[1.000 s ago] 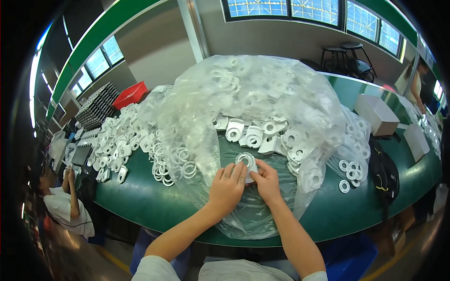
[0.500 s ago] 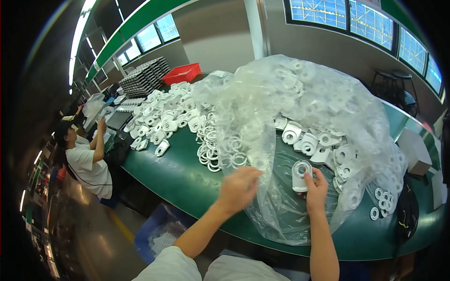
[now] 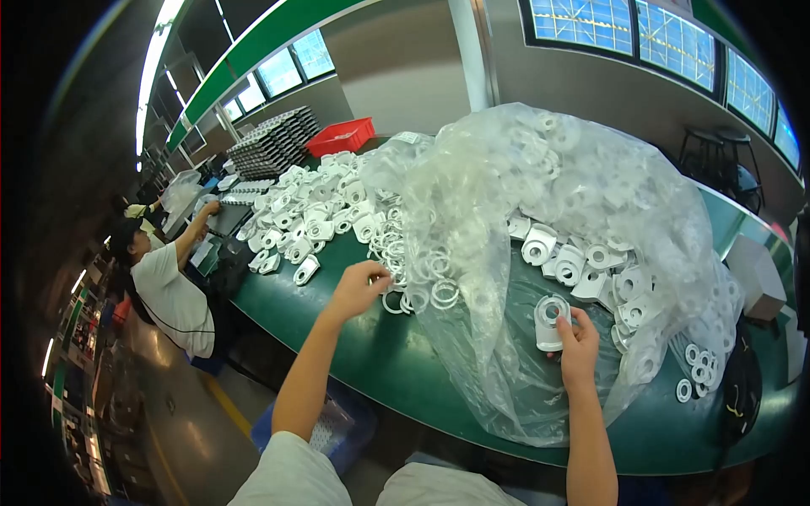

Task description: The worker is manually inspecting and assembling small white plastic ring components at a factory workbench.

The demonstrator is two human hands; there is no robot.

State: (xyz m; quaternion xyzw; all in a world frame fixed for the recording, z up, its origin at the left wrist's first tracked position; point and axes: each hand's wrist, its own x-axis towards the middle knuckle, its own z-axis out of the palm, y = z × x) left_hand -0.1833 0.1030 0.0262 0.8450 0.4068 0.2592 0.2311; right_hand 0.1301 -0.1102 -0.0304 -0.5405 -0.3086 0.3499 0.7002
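Observation:
A white plastic part with a rounded end and a ringed hole (image 3: 550, 312) is in my right hand (image 3: 579, 347), thumb on its face, above the clear plastic sheet. My left hand (image 3: 359, 289) is at the near left edge of a heap of white rings (image 3: 390, 251). Its fingers are bent together; what they hold, if anything, I cannot make out. More white parts of the same shape (image 3: 567, 263) spill from a large clear plastic bag (image 3: 582, 160) beyond my right hand.
On the green table (image 3: 346, 333), more white parts (image 3: 312, 215) are heaped at the left, near stacked grey trays (image 3: 270, 143) and a red bin (image 3: 342, 137). Loose rings (image 3: 699, 364) and a white box (image 3: 755, 277) lie right. A co-worker (image 3: 173, 282) is at the left.
My left hand has moved left and away from me, from beside the bag to the ring heap. My right hand keeps hold of the white part. The co-worker's arm has lowered.

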